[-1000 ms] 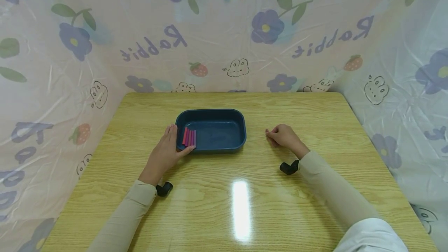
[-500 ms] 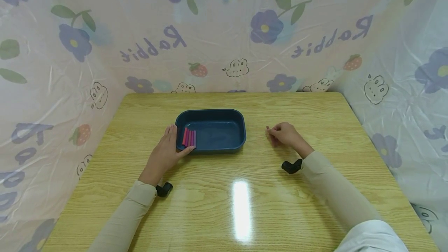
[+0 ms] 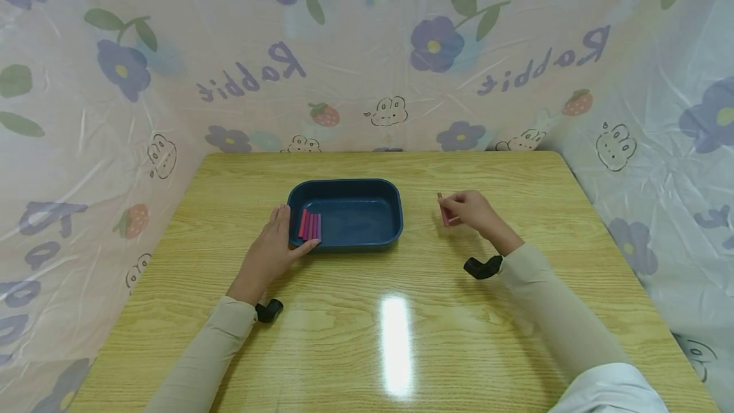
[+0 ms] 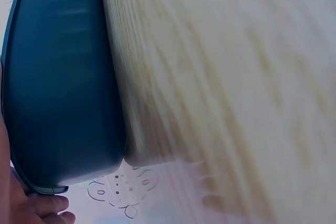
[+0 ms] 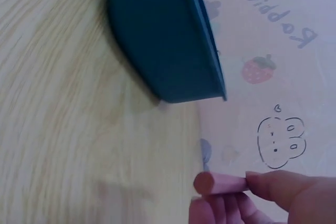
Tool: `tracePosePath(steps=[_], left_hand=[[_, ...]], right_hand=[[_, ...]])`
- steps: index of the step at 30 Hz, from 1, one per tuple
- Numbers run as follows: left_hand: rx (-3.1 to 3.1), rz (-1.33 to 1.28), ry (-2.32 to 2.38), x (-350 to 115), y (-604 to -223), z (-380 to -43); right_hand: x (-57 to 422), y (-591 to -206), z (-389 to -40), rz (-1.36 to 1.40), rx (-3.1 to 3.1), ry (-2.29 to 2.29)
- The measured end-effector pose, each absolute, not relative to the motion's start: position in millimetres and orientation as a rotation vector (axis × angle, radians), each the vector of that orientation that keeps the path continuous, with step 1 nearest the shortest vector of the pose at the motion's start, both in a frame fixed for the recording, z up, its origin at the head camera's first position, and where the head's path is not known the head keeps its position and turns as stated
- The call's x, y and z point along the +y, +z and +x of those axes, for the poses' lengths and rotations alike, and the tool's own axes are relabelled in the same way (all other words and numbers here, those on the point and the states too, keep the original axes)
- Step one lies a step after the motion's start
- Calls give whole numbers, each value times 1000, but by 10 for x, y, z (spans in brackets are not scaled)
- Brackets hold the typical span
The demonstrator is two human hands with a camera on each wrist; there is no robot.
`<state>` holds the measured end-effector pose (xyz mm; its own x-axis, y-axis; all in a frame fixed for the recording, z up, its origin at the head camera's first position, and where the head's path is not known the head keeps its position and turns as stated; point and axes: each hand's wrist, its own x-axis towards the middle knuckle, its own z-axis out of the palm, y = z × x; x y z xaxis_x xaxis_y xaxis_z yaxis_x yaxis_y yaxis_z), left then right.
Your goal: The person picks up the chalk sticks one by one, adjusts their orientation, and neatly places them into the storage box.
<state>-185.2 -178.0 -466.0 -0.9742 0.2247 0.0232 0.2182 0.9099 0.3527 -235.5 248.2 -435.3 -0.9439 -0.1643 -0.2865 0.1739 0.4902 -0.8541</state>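
Note:
A dark blue tray [image 3: 361, 225] sits near the middle of the table. Several short red, pink and purple sticks [image 3: 310, 226] lie side by side at its left end. My left hand [image 3: 268, 252] holds the tray's near left corner, fingers along the left side and thumb at the front rim; fingertips [image 4: 50, 204] show past the tray's edge in the left wrist view. To the right of the tray, my right hand [image 3: 473, 212] pinches a pink round stick [image 5: 223, 183] between thumb and fingers, its flat end facing the right wrist camera.
The wood-grain table [image 3: 344, 336] ends at a patterned curtain [image 3: 355, 50] at the back and sides. A black wrist mount [image 3: 483, 267] sticks out from the right sleeve, another black mount [image 3: 269, 310] from the left.
My right hand has lifted and shifted slightly away from me and to the right, turning so that the pink stick now shows along its length. The left hand and tray have stayed put.

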Motion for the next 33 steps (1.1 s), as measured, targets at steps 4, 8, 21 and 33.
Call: tracePosePath(steps=[4, 8, 21, 33], left_hand=[[3049, 350, 562, -1782, -4666, -1852], [3049, 343, 569, -1784, -4672, -1851], [3064, 336, 553, -1783, -4693, -1853], [3069, 350, 560, -1785, -4680, -1851]], right_hand=[[2445, -4298, -2350, 17, 2360, -1514], [2386, -4255, -2352, 44, 2319, -1575], [2163, -4132, -2331, 13, 2246, -1668], [1897, -4097, -2323, -59, 2186, -1694]])
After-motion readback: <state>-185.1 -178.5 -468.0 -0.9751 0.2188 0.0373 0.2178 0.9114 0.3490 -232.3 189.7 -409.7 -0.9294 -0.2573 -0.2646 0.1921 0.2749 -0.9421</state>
